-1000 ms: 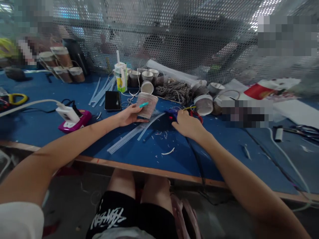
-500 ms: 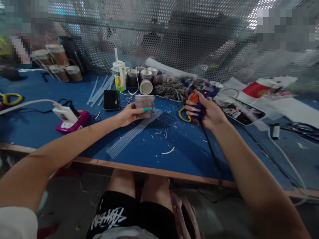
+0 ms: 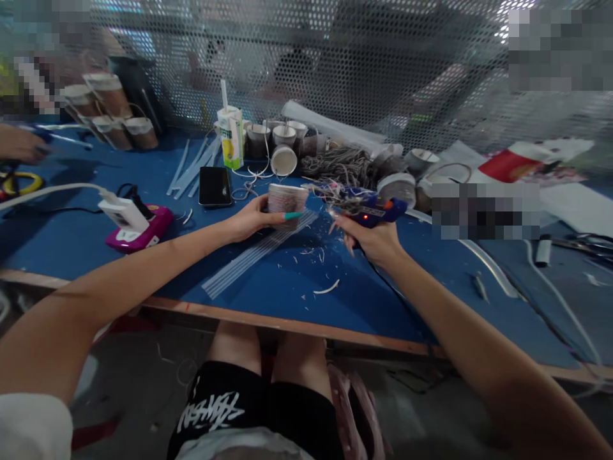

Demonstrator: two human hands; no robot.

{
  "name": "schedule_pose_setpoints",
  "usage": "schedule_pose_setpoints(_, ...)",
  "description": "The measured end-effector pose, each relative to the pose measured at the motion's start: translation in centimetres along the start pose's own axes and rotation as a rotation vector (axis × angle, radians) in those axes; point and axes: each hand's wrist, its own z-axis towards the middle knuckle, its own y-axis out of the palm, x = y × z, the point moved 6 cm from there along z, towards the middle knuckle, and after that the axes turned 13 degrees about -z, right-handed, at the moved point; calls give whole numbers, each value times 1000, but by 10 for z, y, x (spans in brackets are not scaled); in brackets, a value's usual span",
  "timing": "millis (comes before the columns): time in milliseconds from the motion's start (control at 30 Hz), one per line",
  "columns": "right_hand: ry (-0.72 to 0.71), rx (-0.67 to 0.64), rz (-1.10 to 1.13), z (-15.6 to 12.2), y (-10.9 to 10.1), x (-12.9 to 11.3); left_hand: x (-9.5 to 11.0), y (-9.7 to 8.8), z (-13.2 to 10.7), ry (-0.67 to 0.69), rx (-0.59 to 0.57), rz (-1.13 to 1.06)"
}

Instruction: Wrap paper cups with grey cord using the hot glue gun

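Observation:
My left hand [image 3: 251,218] is closed around a small cup [image 3: 286,198] with a pale rim, holding it above the blue table. In my right hand [image 3: 376,239] is a blue glue gun [image 3: 371,207] with a small red light lit. Its nozzle end points left, close to the cup's right side; whether the two touch, I cannot tell. Under the cup lies a row of clear glue sticks [image 3: 253,255]. Behind the gun sits a heap of grey cord [image 3: 340,166].
A dark phone [image 3: 214,186], a drink carton [image 3: 231,137] and several cups [image 3: 283,160] stand behind my left hand. To the left are a pink power strip [image 3: 138,230] and another person's hand [image 3: 22,144]. White scraps [image 3: 327,287] litter the table before a perforated metal screen [image 3: 268,57].
My right hand has swung the glue gun left and turned it level, toward the cup. The cup has shifted slightly right and its top tilts more into view. Another person's hand has appeared at far left.

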Motion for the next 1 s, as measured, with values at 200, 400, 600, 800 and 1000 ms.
schedule_pose_setpoints(200, 60, -36, -64, 3, 2, 7, 1, 2, -1, -25, -10, -19)
schedule_pose_setpoints(400, 48, -86, -16, 2, 8, 3, 2, 4, 0, -23, -15, -23)
schedule_pose_setpoints(600, 20, -42, -19, 3, 7, 0, 1, 1, 1, -26, 8, -19)
schedule_pose_setpoints(800, 34, -46, -32, 3, 8, 2, 0, 1, 2, -35, -35, -30)
schedule_pose_setpoints(1000, 25, -36, -31, 2, 8, 1, 1, 3, 1, -39, -27, -25)
